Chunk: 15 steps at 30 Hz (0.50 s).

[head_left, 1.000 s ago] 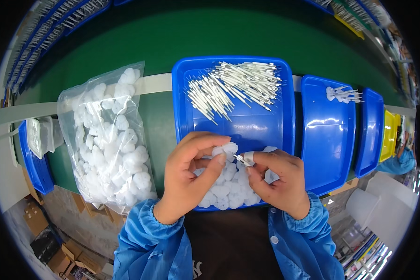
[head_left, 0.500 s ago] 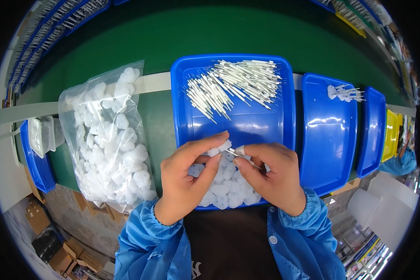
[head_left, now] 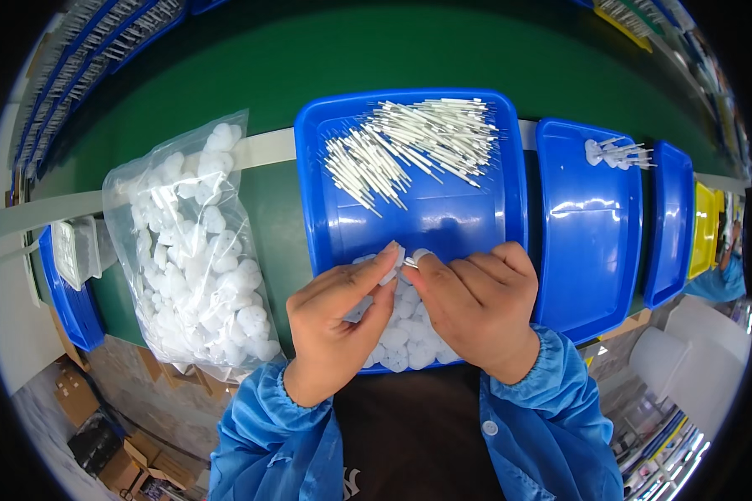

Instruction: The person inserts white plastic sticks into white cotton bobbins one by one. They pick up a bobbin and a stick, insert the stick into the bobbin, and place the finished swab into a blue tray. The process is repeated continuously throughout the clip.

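Stick [head_left: 410, 262] and white piece [head_left: 399, 257] are held end to edge above the near half of the large blue tray [head_left: 476, 209]; whether they touch cannot be told. Half a second earlier, much of the stick showed beneath the right hand [head_left: 485, 309]; now only a short end shows, and that hand has rolled knuckles-up, its fingers curled in and its grip pinching the stick. The left hand [head_left: 330, 321] has its grip closed on the white piece. Under both hands, loose white pieces [head_left: 409, 338] cover the near end of the large blue tray; a pile of sticks [head_left: 430, 138] lies at its far end, as before.

The large blue tray stands on a green counter [head_left: 271, 225] crossed by a pale strip [head_left: 271, 149]. To its left lies a clear bag [head_left: 196, 259] full of white pieces, and farther left are clear plastic boxes [head_left: 75, 250]. Just right of it is a second blue tray [head_left: 589, 250] bearing several white-headed sticks [head_left: 614, 154], then a third blue tray [head_left: 668, 225] and a yellow tray [head_left: 704, 225]. Well off to its right shows a co-worker's blue sleeve [head_left: 727, 280].
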{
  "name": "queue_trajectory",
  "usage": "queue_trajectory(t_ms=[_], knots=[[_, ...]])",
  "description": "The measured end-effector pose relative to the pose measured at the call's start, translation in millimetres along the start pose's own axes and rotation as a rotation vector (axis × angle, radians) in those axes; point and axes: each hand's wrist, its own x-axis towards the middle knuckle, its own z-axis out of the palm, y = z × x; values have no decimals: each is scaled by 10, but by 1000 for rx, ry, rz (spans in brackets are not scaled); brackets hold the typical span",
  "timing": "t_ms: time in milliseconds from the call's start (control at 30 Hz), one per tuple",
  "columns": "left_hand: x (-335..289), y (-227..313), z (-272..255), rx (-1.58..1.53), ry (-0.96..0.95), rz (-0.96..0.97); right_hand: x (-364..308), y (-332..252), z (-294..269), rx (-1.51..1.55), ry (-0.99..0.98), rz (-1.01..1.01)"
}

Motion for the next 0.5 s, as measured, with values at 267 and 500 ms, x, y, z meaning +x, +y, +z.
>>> queue_trajectory(t_ms=[267, 500], knots=[[-78, 66, 3, -37, -10, -98, 11, 85, 104, 227, 6, 31], [5, -6, -43, -247, -128, -74, -66, 139, -26, 366, -48, 126]])
